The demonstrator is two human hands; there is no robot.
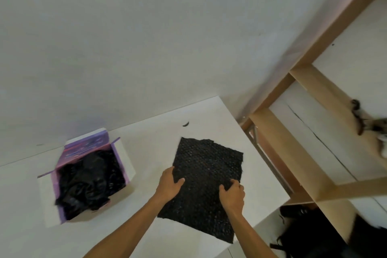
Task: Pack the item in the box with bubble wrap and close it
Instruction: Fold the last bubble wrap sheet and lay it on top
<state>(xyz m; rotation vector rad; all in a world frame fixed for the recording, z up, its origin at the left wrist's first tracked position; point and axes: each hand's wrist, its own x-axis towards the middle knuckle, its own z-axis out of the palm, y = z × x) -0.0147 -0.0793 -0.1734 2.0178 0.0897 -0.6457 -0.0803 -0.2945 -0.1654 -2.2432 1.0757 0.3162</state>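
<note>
Black bubble wrap sheet (206, 186) flat on white counter (146, 138), both hands pinching its middle: left hand (170, 184) and right hand (232, 195) closed on it, probably gathering it for lifting. Open box (90, 176) at left, flaps up, already holding dark wrapped contents.

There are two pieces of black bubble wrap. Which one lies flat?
The black bubble wrap sheet on the white table, under the left hand and right hand. The other black wrap is crumpled inside the open purple-and-white box.
</note>
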